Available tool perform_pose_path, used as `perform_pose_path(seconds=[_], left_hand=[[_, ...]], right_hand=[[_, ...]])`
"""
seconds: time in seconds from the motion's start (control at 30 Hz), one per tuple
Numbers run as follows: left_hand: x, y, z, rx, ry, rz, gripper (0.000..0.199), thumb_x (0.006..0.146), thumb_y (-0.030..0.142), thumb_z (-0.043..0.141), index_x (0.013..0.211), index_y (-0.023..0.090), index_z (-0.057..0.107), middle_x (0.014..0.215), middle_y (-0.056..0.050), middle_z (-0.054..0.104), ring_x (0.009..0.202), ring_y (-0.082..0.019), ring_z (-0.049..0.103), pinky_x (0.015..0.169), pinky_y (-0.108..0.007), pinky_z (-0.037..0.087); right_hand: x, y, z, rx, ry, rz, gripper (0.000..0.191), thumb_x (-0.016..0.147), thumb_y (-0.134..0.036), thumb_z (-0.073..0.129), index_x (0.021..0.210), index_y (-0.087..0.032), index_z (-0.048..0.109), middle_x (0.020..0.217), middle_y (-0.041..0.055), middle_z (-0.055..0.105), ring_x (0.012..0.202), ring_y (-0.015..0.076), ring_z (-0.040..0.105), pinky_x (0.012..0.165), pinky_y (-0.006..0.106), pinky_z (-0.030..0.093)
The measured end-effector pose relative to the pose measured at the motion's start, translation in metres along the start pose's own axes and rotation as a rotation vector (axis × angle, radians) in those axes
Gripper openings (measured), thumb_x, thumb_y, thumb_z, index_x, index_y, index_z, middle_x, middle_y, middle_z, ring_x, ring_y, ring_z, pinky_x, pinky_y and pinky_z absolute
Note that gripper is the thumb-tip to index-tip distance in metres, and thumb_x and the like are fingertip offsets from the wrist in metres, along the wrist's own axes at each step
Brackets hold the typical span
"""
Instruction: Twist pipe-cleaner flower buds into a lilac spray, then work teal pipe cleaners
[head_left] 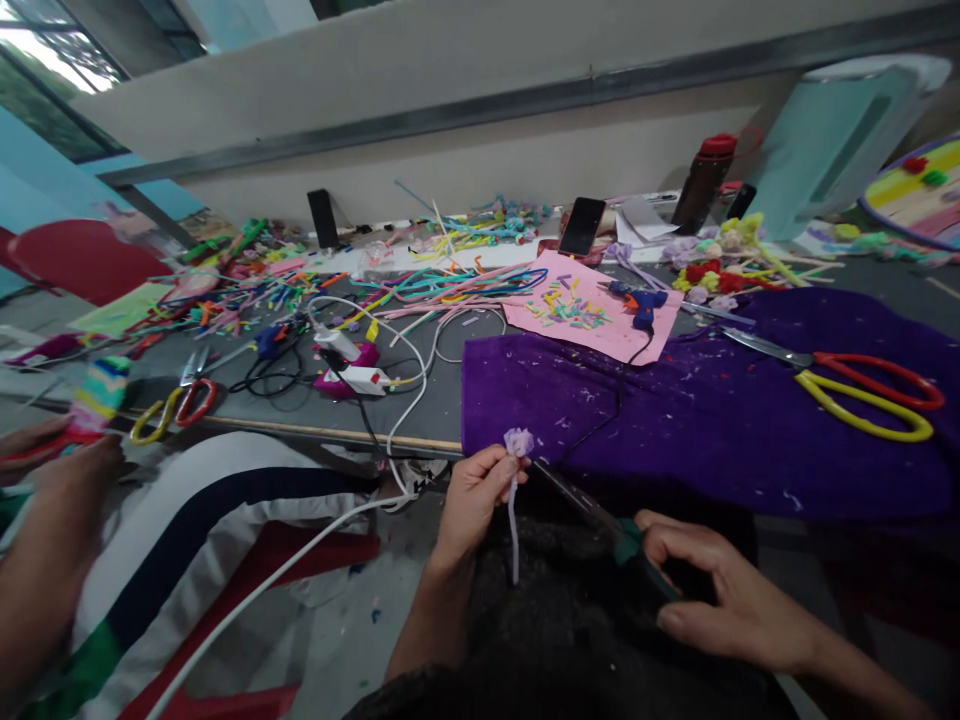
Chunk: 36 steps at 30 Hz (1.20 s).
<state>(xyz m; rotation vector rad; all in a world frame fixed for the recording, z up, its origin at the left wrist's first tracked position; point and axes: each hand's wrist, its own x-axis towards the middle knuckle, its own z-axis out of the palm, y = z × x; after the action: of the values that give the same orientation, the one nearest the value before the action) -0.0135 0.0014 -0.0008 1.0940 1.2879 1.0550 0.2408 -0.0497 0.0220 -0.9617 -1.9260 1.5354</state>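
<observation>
Between the thumb and fingers of my left hand [478,492] is a lilac pipe cleaner flower [518,442], its head up and its thin stem hanging below the hand. My right hand [712,575] grips dark-green-handled scissors [592,510]. Their blades point up and left, with the tips close beside the flower, just right of my left fingers. Whether the blades touch the flower, I cannot tell. Both hands are over my lap, in front of the purple cloth [540,390] on the table edge.
A blue glue gun [641,303] lies on pink paper [517,312] with small cut pieces. Red-and-yellow scissors [870,385] rest on the cloth. A white cable [300,553] runs down from a power strip [364,378]. At left, a co-worker's hands [82,470] hold something striped.
</observation>
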Motion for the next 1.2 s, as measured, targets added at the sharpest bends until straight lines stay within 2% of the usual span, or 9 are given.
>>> perform_pose_path(seconds=[0.07, 0.13, 0.37, 0.5, 0.83, 1.07, 1.2], left_hand=[[0.0, 0.001, -0.001, 0.008, 0.005, 0.016, 0.027, 0.074, 0.039, 0.055, 0.075, 0.013, 0.063, 0.065, -0.002, 0.06, 0.049, -0.006, 0.042, 0.047, -0.018, 0.029], [-0.001, 0.003, -0.002, 0.052, -0.017, 0.047, 0.026, 0.076, 0.038, 0.054, 0.076, 0.013, 0.063, 0.064, -0.002, 0.058, 0.053, -0.007, 0.044, 0.05, -0.019, 0.03], [-0.003, 0.012, -0.006, 0.307, -0.094, 0.232, 0.025, 0.08, 0.031, 0.048, 0.066, 0.013, 0.058, 0.063, 0.0, 0.049, 0.059, -0.009, 0.042, 0.056, -0.02, 0.031], [-0.004, 0.014, -0.005, 0.404, -0.123, 0.287, 0.025, 0.082, 0.028, 0.045, 0.065, 0.013, 0.056, 0.065, 0.0, 0.048, 0.063, -0.01, 0.043, 0.059, -0.02, 0.031], [-0.005, 0.017, -0.003, 0.495, -0.147, 0.344, 0.023, 0.082, 0.027, 0.044, 0.067, 0.014, 0.056, 0.066, 0.0, 0.049, 0.065, -0.01, 0.045, 0.061, -0.021, 0.033], [-0.005, 0.018, -0.001, 0.507, -0.14, 0.359, 0.024, 0.082, 0.028, 0.045, 0.066, 0.015, 0.058, 0.065, 0.0, 0.049, 0.063, -0.011, 0.044, 0.06, -0.021, 0.033], [-0.005, 0.018, -0.001, 0.511, -0.14, 0.368, 0.025, 0.081, 0.03, 0.044, 0.065, 0.015, 0.057, 0.064, -0.001, 0.048, 0.062, -0.011, 0.043, 0.059, -0.022, 0.032]], right_hand=[[0.002, -0.001, 0.0, -0.011, 0.011, -0.009, 0.017, 0.069, -0.026, 0.056, 0.068, -0.018, 0.04, 0.075, 0.0013, 0.042, 0.068, 0.0144, 0.042, 0.061, 0.026, 0.034], [0.003, -0.002, 0.0, -0.024, 0.024, -0.028, 0.017, 0.069, -0.026, 0.056, 0.068, -0.018, 0.041, 0.075, 0.0014, 0.043, 0.069, 0.0146, 0.043, 0.061, 0.026, 0.035], [0.003, -0.006, -0.002, -0.09, 0.037, -0.067, 0.017, 0.068, -0.024, 0.057, 0.068, -0.018, 0.042, 0.075, 0.0012, 0.044, 0.068, 0.0143, 0.044, 0.06, 0.026, 0.036], [0.002, -0.007, -0.003, -0.123, 0.033, -0.075, 0.017, 0.067, -0.023, 0.058, 0.068, -0.018, 0.042, 0.074, 0.0009, 0.044, 0.069, 0.014, 0.044, 0.061, 0.026, 0.036], [0.003, -0.007, -0.004, -0.172, 0.034, -0.075, 0.017, 0.067, -0.022, 0.059, 0.068, -0.018, 0.043, 0.074, 0.0003, 0.044, 0.068, 0.0133, 0.043, 0.061, 0.025, 0.037], [0.002, -0.005, -0.004, -0.097, 0.017, -0.059, 0.014, 0.069, -0.022, 0.056, 0.068, -0.018, 0.043, 0.074, 0.0008, 0.046, 0.068, 0.0133, 0.044, 0.062, 0.026, 0.037], [0.002, -0.003, -0.006, -0.003, -0.001, 0.0, 0.014, 0.071, -0.027, 0.057, 0.07, -0.018, 0.047, 0.075, 0.0012, 0.048, 0.072, 0.0147, 0.045, 0.065, 0.027, 0.038]])
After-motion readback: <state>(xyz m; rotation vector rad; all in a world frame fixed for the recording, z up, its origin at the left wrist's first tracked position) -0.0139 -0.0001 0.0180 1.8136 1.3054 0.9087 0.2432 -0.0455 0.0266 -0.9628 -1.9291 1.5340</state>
